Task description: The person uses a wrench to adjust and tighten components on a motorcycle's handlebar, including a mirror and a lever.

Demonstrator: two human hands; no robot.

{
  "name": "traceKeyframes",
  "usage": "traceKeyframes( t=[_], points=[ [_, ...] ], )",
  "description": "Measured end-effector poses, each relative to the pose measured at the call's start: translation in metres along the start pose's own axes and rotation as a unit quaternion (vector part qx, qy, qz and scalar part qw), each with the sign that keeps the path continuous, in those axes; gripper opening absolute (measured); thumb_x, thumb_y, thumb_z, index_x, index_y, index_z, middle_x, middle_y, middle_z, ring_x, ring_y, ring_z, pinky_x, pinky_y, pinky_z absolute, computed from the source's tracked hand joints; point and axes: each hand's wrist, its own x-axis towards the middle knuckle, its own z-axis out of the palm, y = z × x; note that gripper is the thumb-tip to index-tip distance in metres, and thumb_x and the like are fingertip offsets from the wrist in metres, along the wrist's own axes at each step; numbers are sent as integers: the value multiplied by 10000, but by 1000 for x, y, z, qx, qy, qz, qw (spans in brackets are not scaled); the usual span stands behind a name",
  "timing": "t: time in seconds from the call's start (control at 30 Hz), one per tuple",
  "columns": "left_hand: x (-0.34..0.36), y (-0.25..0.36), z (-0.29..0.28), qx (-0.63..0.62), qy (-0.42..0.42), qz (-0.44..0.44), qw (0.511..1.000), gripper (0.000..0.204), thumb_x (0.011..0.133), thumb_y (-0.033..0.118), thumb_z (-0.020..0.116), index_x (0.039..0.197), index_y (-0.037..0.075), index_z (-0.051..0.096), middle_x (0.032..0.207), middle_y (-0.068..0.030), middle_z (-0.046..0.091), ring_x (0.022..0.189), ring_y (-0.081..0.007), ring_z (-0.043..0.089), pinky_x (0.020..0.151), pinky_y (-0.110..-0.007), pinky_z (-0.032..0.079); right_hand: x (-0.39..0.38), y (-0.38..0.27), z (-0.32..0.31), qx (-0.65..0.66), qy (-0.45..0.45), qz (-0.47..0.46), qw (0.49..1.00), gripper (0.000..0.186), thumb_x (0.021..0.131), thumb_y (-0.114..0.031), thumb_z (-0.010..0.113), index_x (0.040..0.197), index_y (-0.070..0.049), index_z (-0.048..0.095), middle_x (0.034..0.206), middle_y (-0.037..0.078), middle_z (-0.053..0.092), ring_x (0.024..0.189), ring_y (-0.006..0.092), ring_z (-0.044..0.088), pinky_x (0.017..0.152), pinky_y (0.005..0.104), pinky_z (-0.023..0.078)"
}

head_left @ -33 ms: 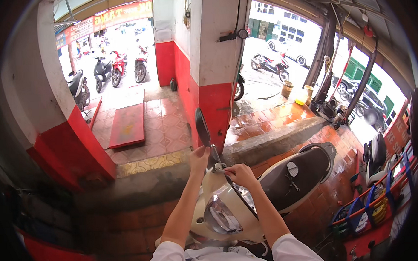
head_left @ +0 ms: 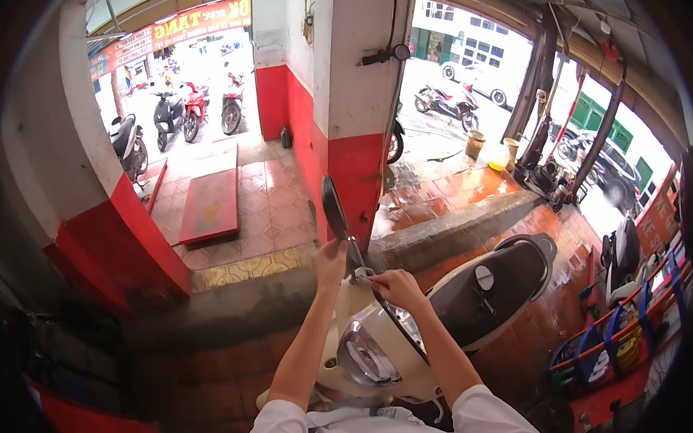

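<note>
A cream scooter [head_left: 342,308] stands below me, its headlamp [head_left: 363,353] facing me. My left hand [head_left: 329,263] is closed around the stem of an upright black mirror [head_left: 333,205]. Just right of it, my right hand [head_left: 398,285] is closed at the metal mirror mount [head_left: 360,275], on a small reddish item that I cannot make out. On the scooter's dark seat [head_left: 460,296] lies another mirror with a stem [head_left: 485,276], its glass up.
Red-and-white pillars [head_left: 345,171] flank openings with parked motorbikes [head_left: 171,116]. A red ramp [head_left: 209,206] lies beyond a concrete step [head_left: 438,225]. Buckets [head_left: 474,145] and equipment stand by the right opening. A red rack [head_left: 618,337] with blue straps is close at my right.
</note>
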Motion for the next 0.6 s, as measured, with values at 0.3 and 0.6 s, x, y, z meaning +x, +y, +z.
traceKeyframes(
  t=[0.3, 0.6],
  points=[
    [0, 22, -15, 84, -52, 27, 995, 306, 930, 249, 702, 1080, -17, 708, 977, -93, 752, 902, -127, 699, 811, -274, 525, -2, -36, 8, -1, 14, 67, 998, 228, 880, -214, 610, 1017, -70, 721, 849, 209, 699, 861, 397, 673, 803, 481, 517],
    [4, 18, -20, 110, -63, 41, 991, 293, 929, 258, 690, 1050, -9, 707, 915, -97, 746, 833, -141, 697, 755, -285, 521, 2, -42, 33, 18, -4, 116, 993, 244, 901, -186, 559, 1031, 0, 648, 953, 267, 683, 927, 451, 654, 883, 514, 495]
  ],
)
